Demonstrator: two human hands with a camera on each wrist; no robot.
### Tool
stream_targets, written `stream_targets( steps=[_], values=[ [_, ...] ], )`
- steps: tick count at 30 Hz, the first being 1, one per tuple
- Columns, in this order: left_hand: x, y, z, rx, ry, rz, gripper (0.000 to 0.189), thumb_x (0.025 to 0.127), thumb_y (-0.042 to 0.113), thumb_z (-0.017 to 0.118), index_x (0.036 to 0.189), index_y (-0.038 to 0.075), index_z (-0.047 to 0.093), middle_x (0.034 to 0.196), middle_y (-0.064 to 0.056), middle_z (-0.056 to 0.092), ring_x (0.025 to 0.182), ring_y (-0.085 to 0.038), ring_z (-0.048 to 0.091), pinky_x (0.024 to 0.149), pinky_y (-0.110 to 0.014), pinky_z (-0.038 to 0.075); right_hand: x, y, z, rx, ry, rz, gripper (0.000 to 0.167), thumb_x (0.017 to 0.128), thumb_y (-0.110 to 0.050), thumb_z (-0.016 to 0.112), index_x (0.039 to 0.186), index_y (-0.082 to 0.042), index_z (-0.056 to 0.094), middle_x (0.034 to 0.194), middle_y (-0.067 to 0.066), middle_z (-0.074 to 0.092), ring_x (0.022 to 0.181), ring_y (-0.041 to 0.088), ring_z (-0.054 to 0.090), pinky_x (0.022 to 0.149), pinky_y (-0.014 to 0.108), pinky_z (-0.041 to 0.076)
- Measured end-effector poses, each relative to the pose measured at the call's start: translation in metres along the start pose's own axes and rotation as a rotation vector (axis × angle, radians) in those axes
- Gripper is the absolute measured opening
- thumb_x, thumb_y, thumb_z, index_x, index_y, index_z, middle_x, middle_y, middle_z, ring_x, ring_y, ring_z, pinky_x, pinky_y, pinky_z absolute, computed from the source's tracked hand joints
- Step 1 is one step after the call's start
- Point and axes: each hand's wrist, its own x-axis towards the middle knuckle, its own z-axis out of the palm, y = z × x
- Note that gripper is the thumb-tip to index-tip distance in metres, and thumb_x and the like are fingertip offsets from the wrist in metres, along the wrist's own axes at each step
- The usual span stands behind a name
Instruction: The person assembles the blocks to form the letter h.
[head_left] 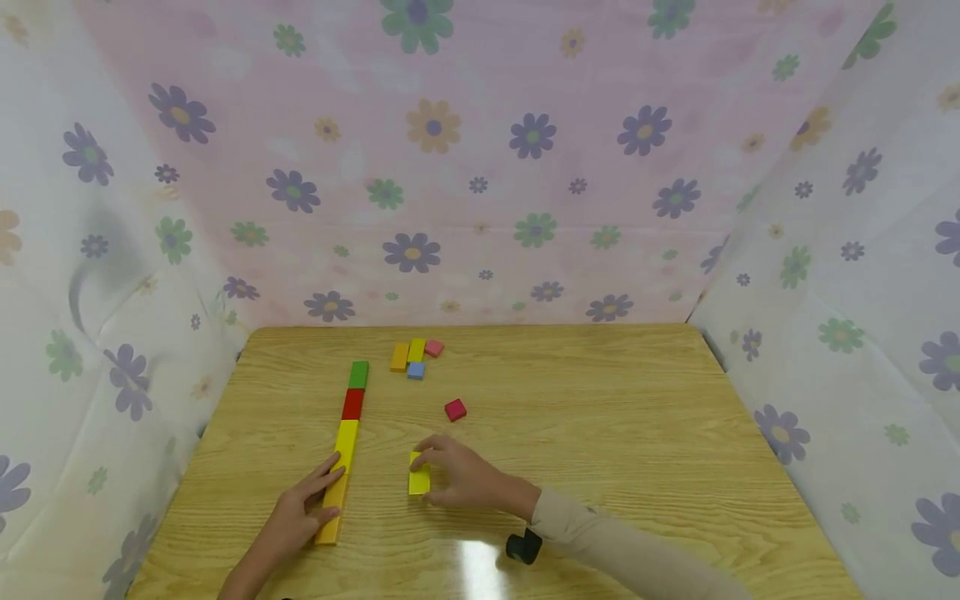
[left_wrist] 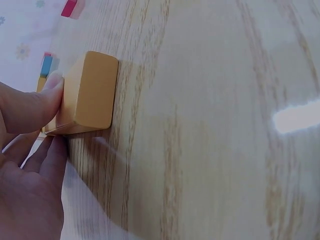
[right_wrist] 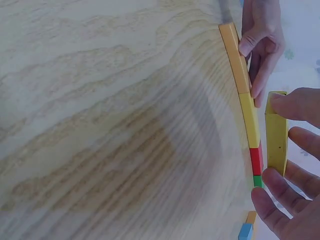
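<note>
A straight row of wooden blocks runs along the left of the table: a green block [head_left: 359, 375], a red block [head_left: 352, 404], a yellow block [head_left: 347, 437] and an orange block [head_left: 332, 521] at the near end. My left hand [head_left: 292, 512] is at the near part of the row, thumb and fingers on the sides of the orange block, seen close in the left wrist view. To the right of the row, my right hand [head_left: 468, 475] grips a separate yellow block [right_wrist: 276, 137] by its ends between thumb and fingers.
Behind the hands lies a dark pink block [head_left: 455, 409]. Farther back sits a cluster of an orange block [head_left: 400, 357], a yellow block [head_left: 417, 350], a blue block [head_left: 416, 371] and a pink block [head_left: 434, 348]. A black object [head_left: 523, 547] shows beside the right sleeve. Flowered cloth surrounds the table.
</note>
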Motion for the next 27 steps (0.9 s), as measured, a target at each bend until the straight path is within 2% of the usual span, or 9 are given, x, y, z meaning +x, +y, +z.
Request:
stream_targets(
  steps=[2, 6, 11, 17, 23, 27],
  values=[
    [0.000, 0.000, 0.000, 0.000, 0.000, 0.000, 0.061, 0.076, -0.005, 0.072, 0.134, 0.001, 0.053, 0.149, -0.008, 0.035, 0.133, -0.029, 0.034, 0.095, -0.013, 0.036, -0.002, -0.001, 0.003, 0.001, -0.008, 0.000, 0.036, 0.084, -0.026, 0.073, 0.117, -0.019, 0.063, 0.134, 0.003, 0.048, 0.123, 0.018, 0.045, 0.099, 0.033, 0.043],
    [0.000, 0.000, 0.000, 0.004, 0.012, 0.000, 0.061, 0.076, -0.005, 0.073, 0.133, 0.002, 0.054, 0.149, -0.008, 0.036, 0.132, -0.029, 0.035, 0.098, -0.027, 0.042, -0.006, -0.005, 0.007, 0.021, -0.031, 0.006, 0.035, 0.085, -0.028, 0.072, 0.117, -0.019, 0.063, 0.135, 0.002, 0.047, 0.123, 0.017, 0.045, 0.098, 0.031, 0.043],
    [0.001, 0.001, 0.001, 0.006, 0.027, 0.030, 0.060, 0.075, -0.006, 0.074, 0.132, 0.001, 0.055, 0.147, -0.011, 0.038, 0.131, -0.033, 0.037, 0.095, -0.038, 0.045, -0.009, -0.008, 0.012, 0.033, -0.052, 0.003, 0.035, 0.086, -0.028, 0.071, 0.118, -0.018, 0.063, 0.134, 0.002, 0.047, 0.123, 0.016, 0.044, 0.098, 0.030, 0.043],
    [0.001, 0.002, 0.000, 0.002, 0.025, 0.032, 0.060, 0.075, -0.005, 0.074, 0.131, 0.000, 0.055, 0.147, -0.012, 0.038, 0.130, -0.034, 0.036, 0.095, -0.037, 0.046, -0.014, -0.008, 0.019, 0.023, -0.058, -0.008, 0.035, 0.086, -0.030, 0.071, 0.118, -0.018, 0.062, 0.133, 0.002, 0.047, 0.121, 0.015, 0.046, 0.096, 0.028, 0.044],
    [0.001, 0.003, 0.000, -0.004, -0.001, -0.014, 0.060, 0.077, -0.005, 0.072, 0.134, 0.002, 0.053, 0.149, -0.008, 0.035, 0.132, -0.029, 0.035, 0.097, -0.025, 0.042, -0.020, -0.011, 0.021, 0.057, -0.075, 0.024, 0.037, 0.086, -0.030, 0.070, 0.120, -0.018, 0.063, 0.133, 0.000, 0.047, 0.121, 0.014, 0.046, 0.097, 0.029, 0.044],
    [0.000, 0.003, 0.001, 0.026, -0.004, -0.022, 0.061, 0.077, -0.004, 0.072, 0.135, 0.003, 0.053, 0.149, -0.007, 0.035, 0.133, -0.028, 0.035, 0.100, -0.034, 0.041, -0.023, -0.011, 0.025, 0.067, -0.074, 0.031, 0.037, 0.086, -0.030, 0.070, 0.120, -0.018, 0.063, 0.133, -0.002, 0.047, 0.121, 0.013, 0.045, 0.098, 0.029, 0.043]
  ],
)
